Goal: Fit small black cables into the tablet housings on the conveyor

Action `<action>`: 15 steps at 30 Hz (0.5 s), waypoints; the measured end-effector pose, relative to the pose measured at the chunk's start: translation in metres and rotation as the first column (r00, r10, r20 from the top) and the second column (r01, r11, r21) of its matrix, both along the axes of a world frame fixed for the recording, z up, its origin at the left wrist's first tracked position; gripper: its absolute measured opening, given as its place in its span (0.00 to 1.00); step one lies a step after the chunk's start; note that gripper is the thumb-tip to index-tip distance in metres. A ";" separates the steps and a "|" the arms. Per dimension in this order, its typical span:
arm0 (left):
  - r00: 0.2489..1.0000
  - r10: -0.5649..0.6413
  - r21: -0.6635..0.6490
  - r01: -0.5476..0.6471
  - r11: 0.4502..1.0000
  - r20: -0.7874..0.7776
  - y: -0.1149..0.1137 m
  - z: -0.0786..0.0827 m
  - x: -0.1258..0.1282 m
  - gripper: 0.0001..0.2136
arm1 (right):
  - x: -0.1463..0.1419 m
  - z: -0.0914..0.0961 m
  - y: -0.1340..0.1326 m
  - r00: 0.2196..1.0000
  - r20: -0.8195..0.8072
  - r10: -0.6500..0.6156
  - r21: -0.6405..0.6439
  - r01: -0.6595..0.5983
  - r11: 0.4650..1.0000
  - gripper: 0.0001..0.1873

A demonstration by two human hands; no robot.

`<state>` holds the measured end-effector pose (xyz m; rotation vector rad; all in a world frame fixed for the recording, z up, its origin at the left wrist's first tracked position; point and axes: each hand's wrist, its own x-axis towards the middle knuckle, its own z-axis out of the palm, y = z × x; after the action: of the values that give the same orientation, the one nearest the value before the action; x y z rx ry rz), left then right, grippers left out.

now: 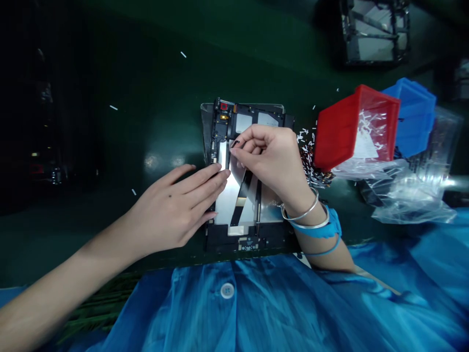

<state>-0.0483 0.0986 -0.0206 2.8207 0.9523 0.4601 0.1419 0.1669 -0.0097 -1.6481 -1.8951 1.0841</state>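
An opened tablet chassis [249, 239] lies on the dark green surface [154, 98], its metal plate and circuit parts exposed. My left hand [176, 210] rests flat on its left edge, fingers stretched out and together. My right hand [271, 156] hovers over the upper middle, fingertips pinched on the end of a black flex cable [242, 193] that runs diagonally down the silver plate. A silver bangle and a blue wrist strap [322, 227] circle my right wrist.
A red bin [348, 129] and a blue bin [414, 117] stand at the right, with clear plastic bags [410, 195] and a pile of small parts [311, 156] beside them. Another device frame [373, 34] lies at the far right. My blue smock [274, 303] fills the foreground.
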 end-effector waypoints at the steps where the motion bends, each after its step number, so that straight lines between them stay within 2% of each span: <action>1: 1.000 0.000 -0.004 0.000 1.000 0.001 0.000 0.000 0.000 0.18 | 0.000 0.000 0.000 1.000 0.002 0.002 -0.004 -0.002 1.000 0.06; 7: 1.000 0.010 -0.047 -0.010 0.999 0.015 0.001 -0.001 -0.001 0.18 | 0.000 0.001 0.001 1.000 0.000 0.001 -0.028 -0.001 1.000 0.07; 15: 1.000 0.005 -0.025 -0.005 1.000 0.007 0.002 0.000 0.000 0.18 | -0.001 0.000 0.003 0.999 0.037 0.005 -0.006 -0.005 1.000 0.06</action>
<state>-0.0481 0.1008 -0.0205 2.7931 0.9568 0.4547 0.1407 0.1695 -0.0095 -1.6789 -1.9224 1.0695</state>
